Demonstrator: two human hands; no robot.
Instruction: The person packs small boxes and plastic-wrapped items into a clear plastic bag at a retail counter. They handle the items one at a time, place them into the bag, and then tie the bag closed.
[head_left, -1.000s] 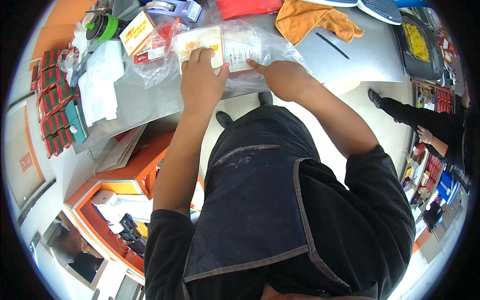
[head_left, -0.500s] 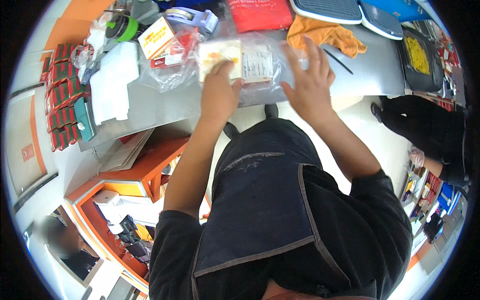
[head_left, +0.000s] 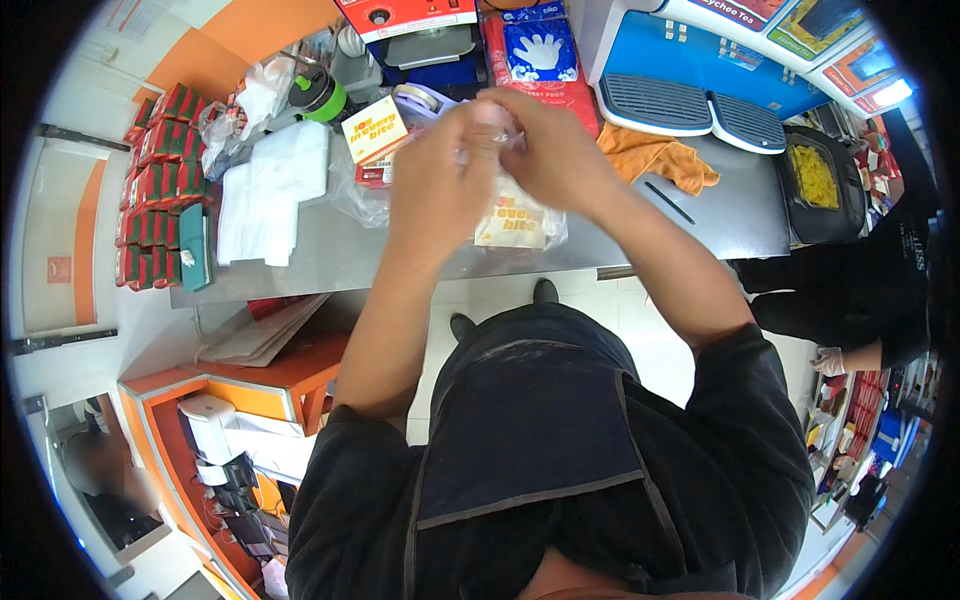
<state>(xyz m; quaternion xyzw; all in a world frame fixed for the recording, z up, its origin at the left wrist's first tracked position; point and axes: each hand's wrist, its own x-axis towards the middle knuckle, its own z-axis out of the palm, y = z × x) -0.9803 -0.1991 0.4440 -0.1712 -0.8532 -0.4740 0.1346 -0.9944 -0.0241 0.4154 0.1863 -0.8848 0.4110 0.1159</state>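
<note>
A clear plastic bag [head_left: 556, 234] stands near the counter's front edge, with a cream food box with yellow lettering [head_left: 512, 222] showing inside. Above it my two hands meet. My left hand [head_left: 445, 180] is closed, its fingers on the gathered top of the bag. Pressed close beside it, my right hand [head_left: 560, 150] is curled round the same bunched plastic. The fingertips partly hide one another. Left of the bag, a second clear bag [head_left: 352, 195] holds a red packet [head_left: 374, 175] beneath a white and orange printed box [head_left: 374, 131].
The steel counter [head_left: 740, 215] also bears a purple tape dispenser [head_left: 432, 98], an orange cloth [head_left: 660, 160], a black stick [head_left: 670, 202], white bags [head_left: 270, 190] and stacked red-green boxes [head_left: 165, 190]. On the far right are a tub of yellow food [head_left: 815, 178] and another person [head_left: 850, 290].
Both hands have risen from the boxes and come together above them, gathering the bag's top. The view has tilted, showing more of the counter's far side.
</note>
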